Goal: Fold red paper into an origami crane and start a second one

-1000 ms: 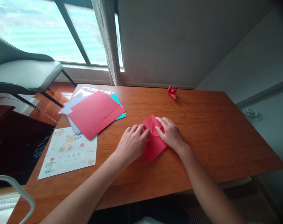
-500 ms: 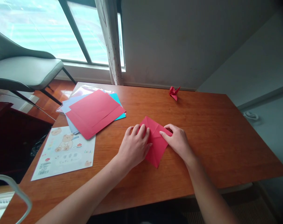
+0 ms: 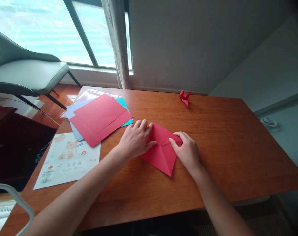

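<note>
A folded red paper square (image 3: 162, 150) lies on the wooden table (image 3: 225, 141), turned like a diamond with creases across it. My left hand (image 3: 135, 139) rests on its left corner, fingers curled and pressing the paper down. My right hand (image 3: 187, 149) pinches the paper's right corner between thumb and fingers. A small finished red paper crane (image 3: 185, 97) stands at the far edge of the table near the wall.
A stack of coloured sheets with red on top (image 3: 99, 118) lies at the table's left, with a bear-printed sheet (image 3: 67, 160) in front of it. A grey chair (image 3: 28, 73) stands by the window. A white cable (image 3: 268, 122) lies right.
The red paper has been turned and spread wider, its lower point swinging right. My left hand moved up and left to the paper's left corner; my right hand stays at the right corner.
</note>
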Tool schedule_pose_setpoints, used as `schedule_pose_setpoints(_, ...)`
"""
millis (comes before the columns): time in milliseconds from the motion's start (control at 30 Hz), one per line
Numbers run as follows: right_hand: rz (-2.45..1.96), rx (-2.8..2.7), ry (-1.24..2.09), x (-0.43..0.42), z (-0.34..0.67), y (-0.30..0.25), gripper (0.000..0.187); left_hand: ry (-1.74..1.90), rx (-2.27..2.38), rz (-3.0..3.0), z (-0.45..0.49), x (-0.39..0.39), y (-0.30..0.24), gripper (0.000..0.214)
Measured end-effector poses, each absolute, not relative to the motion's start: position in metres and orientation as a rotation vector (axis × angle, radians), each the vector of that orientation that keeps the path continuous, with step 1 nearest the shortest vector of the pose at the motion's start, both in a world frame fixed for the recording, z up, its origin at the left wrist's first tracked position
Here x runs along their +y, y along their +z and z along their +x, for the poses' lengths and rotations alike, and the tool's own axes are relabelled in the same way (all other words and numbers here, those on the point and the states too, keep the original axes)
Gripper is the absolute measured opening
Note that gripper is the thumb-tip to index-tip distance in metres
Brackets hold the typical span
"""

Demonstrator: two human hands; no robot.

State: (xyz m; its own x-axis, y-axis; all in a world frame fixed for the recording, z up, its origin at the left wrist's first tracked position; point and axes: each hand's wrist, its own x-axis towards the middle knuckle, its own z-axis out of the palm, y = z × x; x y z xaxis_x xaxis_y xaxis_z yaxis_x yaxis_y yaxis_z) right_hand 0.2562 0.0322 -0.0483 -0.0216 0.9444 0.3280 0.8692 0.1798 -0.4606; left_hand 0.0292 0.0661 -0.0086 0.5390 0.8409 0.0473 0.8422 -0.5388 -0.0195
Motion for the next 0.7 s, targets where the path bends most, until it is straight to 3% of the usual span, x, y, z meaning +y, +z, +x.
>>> schedule_pose_setpoints(100, -1.565, -1.985, 0.093, 0.031, 0.257, -0.047, 0.013, -0.018, -1.474, -2.725, 0.029, 0.069, -0.007, 0.067)
schedule_pose_setpoints(367, -1.227, -2.280, 0.015, 0.022, 0.255, -0.048, 0.036, 0.027, -1.457, -2.749, 0.031, 0.070, -0.007, 0.070)
schedule_pose_setpoints(700, -1.217, -2.149, 0.213, 0.017, 0.256, -0.043, 0.036, 0.092, -1.378, -2.776, 0.031, 0.077, -0.007, 0.073)
